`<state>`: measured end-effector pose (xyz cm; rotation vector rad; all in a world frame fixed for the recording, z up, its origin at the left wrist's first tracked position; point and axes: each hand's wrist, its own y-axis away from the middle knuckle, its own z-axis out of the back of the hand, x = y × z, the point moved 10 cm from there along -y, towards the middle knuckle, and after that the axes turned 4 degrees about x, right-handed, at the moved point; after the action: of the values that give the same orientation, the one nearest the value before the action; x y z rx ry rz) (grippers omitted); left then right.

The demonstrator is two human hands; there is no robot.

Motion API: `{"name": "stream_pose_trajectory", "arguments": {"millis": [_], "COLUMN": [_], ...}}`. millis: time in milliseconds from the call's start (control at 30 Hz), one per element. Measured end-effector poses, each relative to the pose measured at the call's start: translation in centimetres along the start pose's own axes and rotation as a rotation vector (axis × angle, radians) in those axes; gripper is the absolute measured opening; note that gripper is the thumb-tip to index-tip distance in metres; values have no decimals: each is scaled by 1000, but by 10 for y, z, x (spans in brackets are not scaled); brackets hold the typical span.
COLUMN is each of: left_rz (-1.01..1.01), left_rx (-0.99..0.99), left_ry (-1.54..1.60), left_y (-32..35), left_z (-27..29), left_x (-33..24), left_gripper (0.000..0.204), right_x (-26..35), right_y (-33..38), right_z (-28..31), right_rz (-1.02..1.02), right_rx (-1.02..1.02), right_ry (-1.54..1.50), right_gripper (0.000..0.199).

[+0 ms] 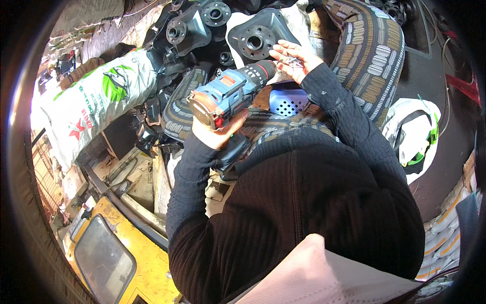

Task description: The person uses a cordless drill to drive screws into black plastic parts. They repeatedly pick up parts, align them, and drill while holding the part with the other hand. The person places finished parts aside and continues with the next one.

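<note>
My left hand point(220, 133) is wrapped round the grip of a blue cordless drill point(225, 93). Its dark chuck points up and right, toward my right hand point(294, 60). That hand is cupped, with small shiny metal pieces point(294, 62) lying in the fingers; they look like screws, but are too small to be sure. Just beyond both hands, a black part with a round, holed flange point(254, 42) rests on a white sack point(296, 25). The drill's tip overlaps the fingers in view; whether they touch I cannot tell.
More black flanged parts point(187, 31) are piled at the far left. A white printed sack point(96, 104) lies left of them. My patterned trouser legs point(367, 55) surround a purple clog point(288, 103). A white bag point(412, 134) sits right; a yellow machine body point(119, 253) stands lower left.
</note>
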<state>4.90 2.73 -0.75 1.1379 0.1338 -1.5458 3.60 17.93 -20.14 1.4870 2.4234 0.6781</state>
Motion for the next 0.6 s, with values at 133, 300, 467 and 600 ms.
{"name": "stream_pose_trajectory", "arguments": {"millis": [133,300,467,600], "left_rz": [-72,0,-356,-228], "left_rx": [-40,-51,-147,-32], "left_ry": [-6,-3,-225,-68], "left_y": [3,3,3,-6], "left_z": [-1,0,8,7], "left_x": [-6,4,-38,-26], "left_gripper": [40,38,32,28], "right_x": [-2,-8,-13,-16], "right_y": [6,9,10,10], "right_z": [-10,-24,-28,-35], "right_rz": [0,-91,-139,-160], "right_rx": [32,151,148,206], "right_ry": [12,69,144,105], "right_gripper": [32,34,36,37]}}
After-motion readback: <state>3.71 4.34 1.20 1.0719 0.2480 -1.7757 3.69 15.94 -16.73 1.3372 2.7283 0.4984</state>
